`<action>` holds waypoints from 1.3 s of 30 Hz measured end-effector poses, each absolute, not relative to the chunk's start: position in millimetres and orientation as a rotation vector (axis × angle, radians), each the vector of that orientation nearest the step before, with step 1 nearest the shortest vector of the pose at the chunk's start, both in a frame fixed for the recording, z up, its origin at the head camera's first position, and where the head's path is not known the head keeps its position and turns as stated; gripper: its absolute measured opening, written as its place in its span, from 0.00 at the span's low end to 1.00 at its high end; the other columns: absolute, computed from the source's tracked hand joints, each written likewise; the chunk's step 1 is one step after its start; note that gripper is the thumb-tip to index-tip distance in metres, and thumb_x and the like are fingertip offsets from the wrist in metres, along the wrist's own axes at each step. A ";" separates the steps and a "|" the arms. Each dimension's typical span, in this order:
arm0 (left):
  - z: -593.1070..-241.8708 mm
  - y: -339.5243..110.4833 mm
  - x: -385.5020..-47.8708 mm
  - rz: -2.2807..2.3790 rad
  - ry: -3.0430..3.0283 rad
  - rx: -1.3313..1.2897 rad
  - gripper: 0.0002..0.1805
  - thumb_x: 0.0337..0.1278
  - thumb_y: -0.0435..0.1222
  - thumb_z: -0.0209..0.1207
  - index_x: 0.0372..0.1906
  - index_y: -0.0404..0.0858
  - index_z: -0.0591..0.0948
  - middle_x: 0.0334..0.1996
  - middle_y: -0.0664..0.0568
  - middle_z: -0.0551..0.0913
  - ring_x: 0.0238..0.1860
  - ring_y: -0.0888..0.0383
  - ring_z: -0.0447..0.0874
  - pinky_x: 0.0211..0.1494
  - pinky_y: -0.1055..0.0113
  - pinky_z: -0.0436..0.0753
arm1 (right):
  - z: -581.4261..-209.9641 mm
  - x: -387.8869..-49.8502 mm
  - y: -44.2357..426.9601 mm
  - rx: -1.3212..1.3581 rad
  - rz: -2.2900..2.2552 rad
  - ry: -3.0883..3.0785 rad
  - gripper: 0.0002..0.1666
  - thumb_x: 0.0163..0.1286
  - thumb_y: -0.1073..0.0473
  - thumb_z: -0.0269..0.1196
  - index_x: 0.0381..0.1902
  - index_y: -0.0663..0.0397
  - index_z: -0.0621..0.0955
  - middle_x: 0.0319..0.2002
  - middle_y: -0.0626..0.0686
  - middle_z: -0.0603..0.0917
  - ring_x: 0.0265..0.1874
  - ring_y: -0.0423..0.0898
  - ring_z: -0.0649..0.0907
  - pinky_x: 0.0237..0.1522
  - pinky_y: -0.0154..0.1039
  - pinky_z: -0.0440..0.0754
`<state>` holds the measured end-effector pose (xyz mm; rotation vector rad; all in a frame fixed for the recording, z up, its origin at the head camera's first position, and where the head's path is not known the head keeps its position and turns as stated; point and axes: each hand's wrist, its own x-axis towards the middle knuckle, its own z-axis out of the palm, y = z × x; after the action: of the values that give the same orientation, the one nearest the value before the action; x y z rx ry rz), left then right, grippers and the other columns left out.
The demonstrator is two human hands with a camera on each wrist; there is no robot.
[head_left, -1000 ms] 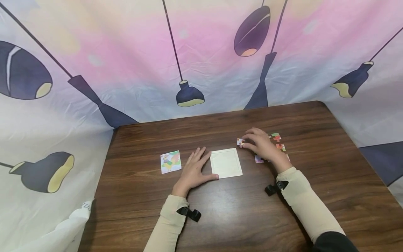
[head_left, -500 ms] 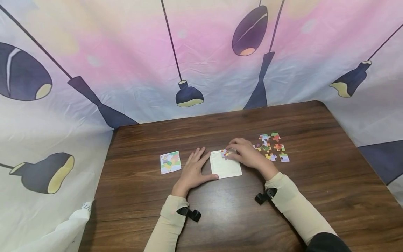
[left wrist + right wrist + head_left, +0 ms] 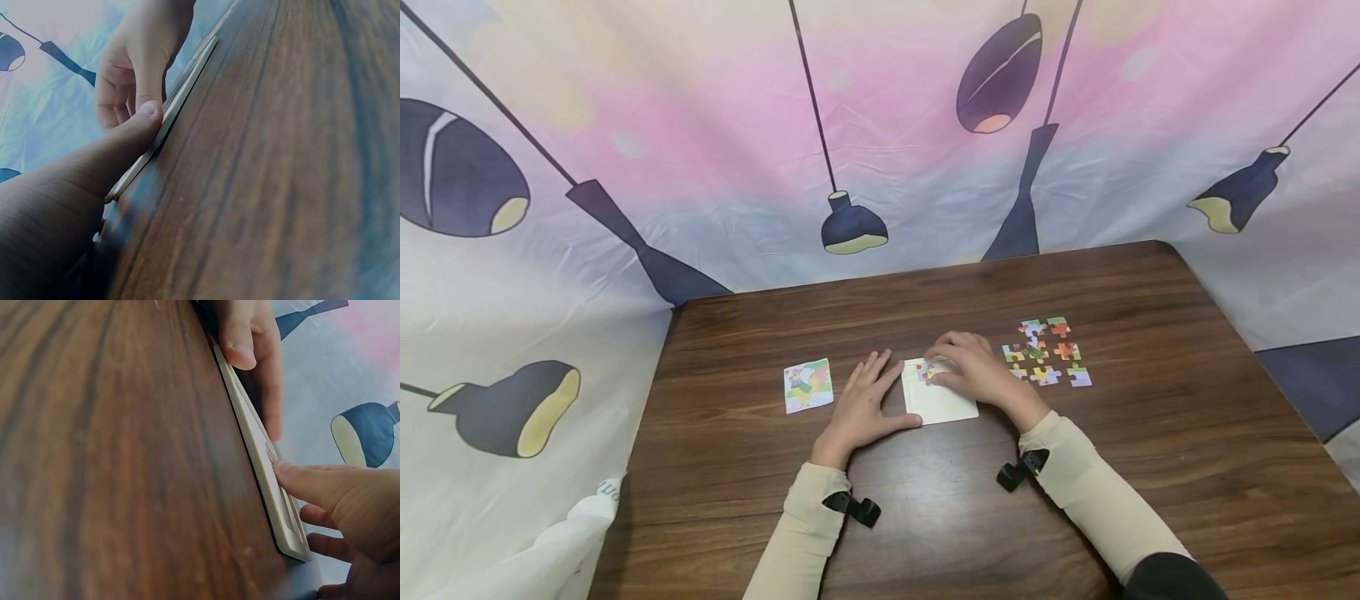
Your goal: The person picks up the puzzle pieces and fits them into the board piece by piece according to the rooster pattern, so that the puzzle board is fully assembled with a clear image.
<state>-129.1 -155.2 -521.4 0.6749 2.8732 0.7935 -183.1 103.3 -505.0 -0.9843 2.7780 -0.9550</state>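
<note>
A white square puzzle tray (image 3: 946, 408) lies on the brown table in the head view. My left hand (image 3: 862, 410) rests along its left side with fingers spread and straight, the thumb at the lower left corner. With thumb and fingertips, my right hand (image 3: 976, 371) pinches a small colourful puzzle piece (image 3: 922, 370) at the tray's upper left. Part of that piece is hidden by the fingers. The right wrist view shows the tray's side edge (image 3: 255, 450) close up, the right thumb (image 3: 306, 481) over it.
Several loose puzzle pieces (image 3: 1036, 352) lie in a cluster on the table (image 3: 1150, 400), right of the tray. A square picture card (image 3: 808, 386) with a cartoon figure lies left of the left hand. A patterned curtain (image 3: 730, 150) hangs behind the table.
My right hand has carried the puzzle piece leftward from beside the loose pieces to the tray's upper left. The loose pieces came into view. My left hand has stayed put.
</note>
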 end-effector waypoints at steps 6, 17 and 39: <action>-521.2 -155.5 -129.0 0.788 2.865 0.671 0.56 0.55 0.63 0.73 0.83 0.42 0.64 0.85 0.44 0.54 0.86 0.46 0.44 0.87 0.51 0.44 | -505.2 -183.4 96.2 -1.008 -0.981 2.775 0.10 0.70 0.53 0.74 0.47 0.46 0.91 0.59 0.57 0.83 0.64 0.60 0.77 0.72 0.72 0.62; -519.7 -155.6 -130.3 0.807 2.863 0.671 0.58 0.55 0.62 0.73 0.84 0.41 0.62 0.85 0.45 0.54 0.86 0.47 0.43 0.87 0.52 0.43 | -503.6 -184.3 80.1 -1.002 -0.974 2.791 0.09 0.72 0.54 0.73 0.47 0.47 0.91 0.56 0.55 0.84 0.63 0.59 0.77 0.72 0.74 0.62; -520.6 -154.5 -130.6 0.782 2.854 0.632 0.58 0.55 0.64 0.72 0.84 0.43 0.61 0.85 0.46 0.53 0.86 0.49 0.42 0.87 0.54 0.42 | -502.6 -154.7 154.5 -0.985 -1.154 2.897 0.27 0.60 0.57 0.81 0.57 0.55 0.89 0.48 0.54 0.82 0.49 0.54 0.76 0.49 0.58 0.69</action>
<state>-130.6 -154.5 -520.6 0.6316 2.8545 0.7823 -154.7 154.5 -502.6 -0.9853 2.8969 -1.1542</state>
